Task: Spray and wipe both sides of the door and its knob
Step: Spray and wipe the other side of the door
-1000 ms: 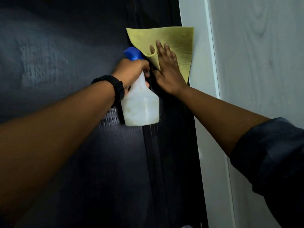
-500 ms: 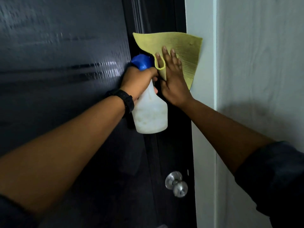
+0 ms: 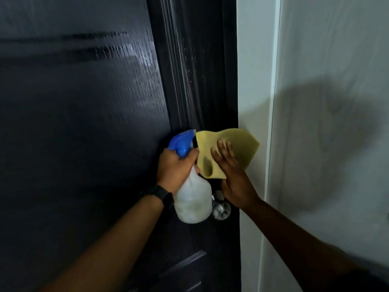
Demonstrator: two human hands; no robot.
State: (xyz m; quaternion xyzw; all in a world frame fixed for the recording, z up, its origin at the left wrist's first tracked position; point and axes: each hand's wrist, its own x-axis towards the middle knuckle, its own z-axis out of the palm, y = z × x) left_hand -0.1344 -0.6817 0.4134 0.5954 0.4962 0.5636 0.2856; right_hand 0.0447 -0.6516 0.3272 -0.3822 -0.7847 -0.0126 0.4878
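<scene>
Dark glossy door (image 3: 84, 144) across left and centre, round silver knob (image 3: 221, 210) at lower centre. Thin yellow cloth (image 3: 242, 148) pressed to door edge above knob under flat-fingered right hand (image 3: 233, 178). White blue-topped spray bottle (image 3: 193, 201) gripped in left hand (image 3: 174, 167).

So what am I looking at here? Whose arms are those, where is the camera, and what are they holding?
There is no machine here. These are a person's two bare arms, seen by one camera worn on the head, looking forward and down. The left hand grips a white spray bottle with a blue trigger top. The right hand presses a yellow cloth against the dark door, fingers straight, near its right edge. Just below, the silver knob peeks out, partly hidden behind the bottle. A black watch sits on the left wrist, and a pale wall stands to the right.
</scene>
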